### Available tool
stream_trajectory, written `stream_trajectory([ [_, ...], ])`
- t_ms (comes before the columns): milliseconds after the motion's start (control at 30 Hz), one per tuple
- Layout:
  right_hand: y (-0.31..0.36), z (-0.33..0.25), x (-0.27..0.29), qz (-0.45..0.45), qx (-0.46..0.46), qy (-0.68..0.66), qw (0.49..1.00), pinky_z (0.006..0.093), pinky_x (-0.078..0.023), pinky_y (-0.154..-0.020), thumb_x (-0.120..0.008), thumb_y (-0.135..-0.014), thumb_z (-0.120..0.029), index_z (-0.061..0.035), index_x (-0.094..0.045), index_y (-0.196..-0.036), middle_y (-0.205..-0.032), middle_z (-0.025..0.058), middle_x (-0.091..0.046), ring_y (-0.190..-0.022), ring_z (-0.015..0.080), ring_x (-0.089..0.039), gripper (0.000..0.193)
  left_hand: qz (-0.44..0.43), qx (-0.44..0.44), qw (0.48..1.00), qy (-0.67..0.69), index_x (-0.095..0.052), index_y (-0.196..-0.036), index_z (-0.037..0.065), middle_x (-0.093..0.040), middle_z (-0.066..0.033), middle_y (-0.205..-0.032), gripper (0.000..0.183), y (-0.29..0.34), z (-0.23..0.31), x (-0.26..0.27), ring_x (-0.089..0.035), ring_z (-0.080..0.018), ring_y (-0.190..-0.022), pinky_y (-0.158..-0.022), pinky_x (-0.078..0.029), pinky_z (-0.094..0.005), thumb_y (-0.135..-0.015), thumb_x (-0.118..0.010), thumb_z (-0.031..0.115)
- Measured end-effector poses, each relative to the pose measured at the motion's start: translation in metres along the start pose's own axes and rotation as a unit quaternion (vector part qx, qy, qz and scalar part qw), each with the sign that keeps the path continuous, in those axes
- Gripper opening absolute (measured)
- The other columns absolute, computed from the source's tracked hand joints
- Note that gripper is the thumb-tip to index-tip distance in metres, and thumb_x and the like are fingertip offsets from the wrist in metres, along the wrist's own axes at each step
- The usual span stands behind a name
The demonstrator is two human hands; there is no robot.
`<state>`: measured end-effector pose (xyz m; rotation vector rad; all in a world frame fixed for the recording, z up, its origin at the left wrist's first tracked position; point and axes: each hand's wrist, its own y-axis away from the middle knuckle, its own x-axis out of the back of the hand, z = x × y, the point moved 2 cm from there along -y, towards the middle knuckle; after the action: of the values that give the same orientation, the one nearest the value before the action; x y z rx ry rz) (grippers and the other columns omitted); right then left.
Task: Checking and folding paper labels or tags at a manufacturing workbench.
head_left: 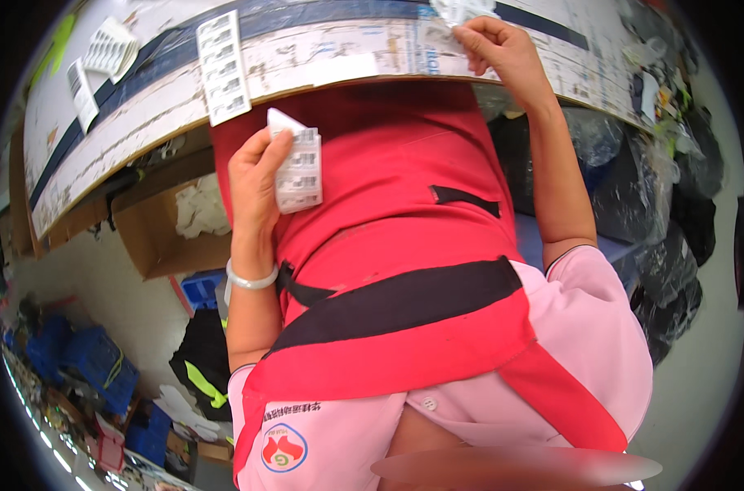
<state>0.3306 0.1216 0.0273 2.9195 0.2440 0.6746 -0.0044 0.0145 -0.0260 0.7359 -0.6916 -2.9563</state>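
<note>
Barcode labels [302, 176] were pinched snugly in the left hand [254, 172]. The right hand [507, 59] was half-curled by a crumpled white bundle [460, 9]; its hold couldn't be told tbh.

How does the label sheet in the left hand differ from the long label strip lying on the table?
The sheet is held in the left hand; the strip lies on the table. The sheet looks bent and shorter, the strip flat and longer. Both are white with dark printed codes.
</note>
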Motion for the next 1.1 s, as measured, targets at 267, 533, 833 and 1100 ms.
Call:
stream_trajectory([
  [267,-0.008,0.062,0.042,0.133,-0.107,0.134,0.976,0.0163,-0.041,-0.049,-0.074,-0.082,-0.028,-0.0063,-0.066,-0.082,-0.065,-0.0039,-0.057,-0.053,0.0031,-0.051,0.024,-0.028,-0.02,0.999,-0.012,-0.065,-0.095,0.001,-0.069,-0.0039,-0.084,0.012,-0.007,0.01,-0.015,-0.063,-0.008,-0.068,-0.061,-0.05,-0.0201,-0.093,-0.061,0.012],
  [533,0.004,0.033,0.047,0.222,-0.071,0.428,0.873,0.0251,-0.044,-0.055,-0.074,-0.079,-0.042,-0.0037,-0.06,-0.111,-0.069,0.0037,-0.062,-0.061,0.0086,-0.058,0.052,-0.048,-0.042,0.998,-0.004,-0.068,-0.097,-0.001,-0.068,-0.0025,-0.084,0.013,-0.008,0.013,-0.023,-0.06,-0.0067,-0.071,-0.065,-0.047,-0.0201,-0.089,-0.066,0.009],
  [833,0.051,-0.059,-0.122,-0.12,0.023,-0.135,0.983,0.0209,-0.047,-0.065,-0.067,-0.087,-0.015,0.0002,-0.069,-0.096,-0.082,0.0013,-0.066,-0.071,0.0055,-0.057,0.017,-0.048,-0.107,0.992,-0.054,-0.068,-0.092,-0.001,-0.065,0.0011,-0.078,0.011,0.0,0.019,-0.034,-0.057,-0.004,-0.07,-0.063,-0.045,-0.0184,-0.089,-0.067,0.01],
  [1100,0.054,-0.053,-0.145,0.019,0.358,0.123,0.925,0.031,-0.05,-0.055,-0.07,-0.08,-0.013,-0.0081,-0.064,-0.083,-0.078,0.0055,-0.059,-0.064,0.0241,-0.061,0.009,-0.021,-0.106,0.987,-0.118,-0.069,-0.089,-0.001,-0.064,0.0001,-0.074,0.018,-0.01,0.008,-0.018,-0.059,-0.0057,-0.072,-0.062,-0.044,-0.0188,-0.092,-0.061,0.015],
])
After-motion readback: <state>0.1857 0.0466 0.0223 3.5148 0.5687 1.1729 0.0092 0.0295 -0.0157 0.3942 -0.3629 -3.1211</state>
